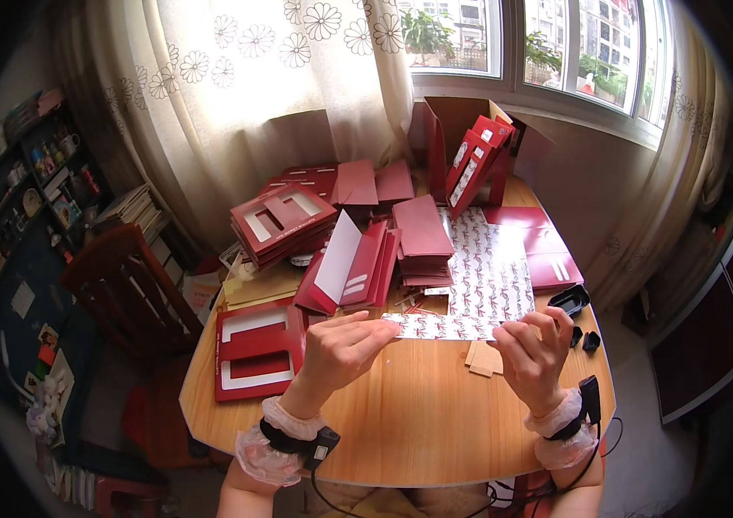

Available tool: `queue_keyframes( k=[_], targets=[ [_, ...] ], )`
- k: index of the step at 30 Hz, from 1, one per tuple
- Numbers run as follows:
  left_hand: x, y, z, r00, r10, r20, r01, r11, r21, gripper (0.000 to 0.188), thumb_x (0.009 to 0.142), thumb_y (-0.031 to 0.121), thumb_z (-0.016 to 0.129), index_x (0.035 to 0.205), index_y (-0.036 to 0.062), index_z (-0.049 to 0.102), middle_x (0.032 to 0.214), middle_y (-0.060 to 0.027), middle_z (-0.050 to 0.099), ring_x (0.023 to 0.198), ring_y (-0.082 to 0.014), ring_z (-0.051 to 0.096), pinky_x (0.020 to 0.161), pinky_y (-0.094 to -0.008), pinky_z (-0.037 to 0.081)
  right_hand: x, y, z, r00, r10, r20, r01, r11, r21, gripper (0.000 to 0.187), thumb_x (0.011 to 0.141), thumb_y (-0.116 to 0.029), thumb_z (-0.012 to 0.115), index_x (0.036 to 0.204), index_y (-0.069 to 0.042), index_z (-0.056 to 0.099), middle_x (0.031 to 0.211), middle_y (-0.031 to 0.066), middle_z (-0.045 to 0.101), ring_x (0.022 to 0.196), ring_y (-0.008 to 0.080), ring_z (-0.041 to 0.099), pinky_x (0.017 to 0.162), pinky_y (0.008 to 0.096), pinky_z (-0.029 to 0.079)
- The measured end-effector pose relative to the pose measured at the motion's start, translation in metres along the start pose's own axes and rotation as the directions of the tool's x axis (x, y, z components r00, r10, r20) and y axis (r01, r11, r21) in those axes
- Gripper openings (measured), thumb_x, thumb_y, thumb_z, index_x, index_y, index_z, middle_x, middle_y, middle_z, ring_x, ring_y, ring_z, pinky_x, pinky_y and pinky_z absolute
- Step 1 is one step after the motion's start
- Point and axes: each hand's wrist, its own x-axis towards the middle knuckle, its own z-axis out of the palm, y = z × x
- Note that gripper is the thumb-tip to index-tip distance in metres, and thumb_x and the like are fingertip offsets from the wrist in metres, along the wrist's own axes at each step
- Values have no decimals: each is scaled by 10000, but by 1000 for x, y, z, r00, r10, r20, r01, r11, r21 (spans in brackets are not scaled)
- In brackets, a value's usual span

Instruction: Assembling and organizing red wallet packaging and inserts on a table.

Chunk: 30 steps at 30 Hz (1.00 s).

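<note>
Between my two hands stretches a white paper strip with a red pattern (440, 326), held level above the near half of the table. My left hand (339, 356) pinches its left end, and my right hand (532, 358) grips the right end with curled fingers. Just behind the strip lie white sheets with the same pattern (492, 263). A small tan cardboard piece (482, 359) rests beside my right hand. Left of my left hand, a red cardboard sheet with cut-out windows (259, 350) lies flat. Folded red cardboard pieces (353, 263) stand partly opened beyond it.
Stacks of red window-cut cardboard (284, 220) and smaller red folded pieces (423, 237) fill the table's back. A large open carton (461, 138) holds finished-looking red boxes (474, 164). Black objects (568, 300) lie at the right edge. A wooden chair (129, 293) stands left; cables hang from my wrists.
</note>
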Motion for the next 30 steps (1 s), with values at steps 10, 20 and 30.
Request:
queue_keyframes(
  k=[10, 20, 30],
  targets=[
    [-4, -10, 4, 1000, -22, -6, 21, 992, -122, 233, 815, 4, 712, 1040, 62, 736, 965, -83, 762, 882, -249, 753, 807, -348, 627, 1, 1, -7, 999, 27, -40, -20, 988, 152, 155, 775, -129, 801, 890, -101, 701, 761, -31, 598, 766, 163, 557, 877, 392, 386],
    [-6, -16, -1, 988, -149, -44, 140, 976, -166, 236, 796, -64, 685, 1002, 37, 735, 996, -111, 755, 981, -264, 747, 817, -340, 621, -6, -14, -4, 994, -98, -44, 107, 950, 293, 180, 754, -112, 820, 902, -91, 720, 730, -58, 582, 700, 127, 542, 757, 331, 405],
    [-16, -22, 4, 958, -285, 24, 286, 949, -134, 177, 808, 20, 748, 976, 74, 767, 992, -89, 773, 905, -244, 758, 753, -319, 614, -22, -48, 5, 907, -410, -100, 407, 788, 462, 172, 788, -109, 846, 913, -85, 731, 746, -88, 576, 693, 100, 537, 666, 270, 431]
  ],
)
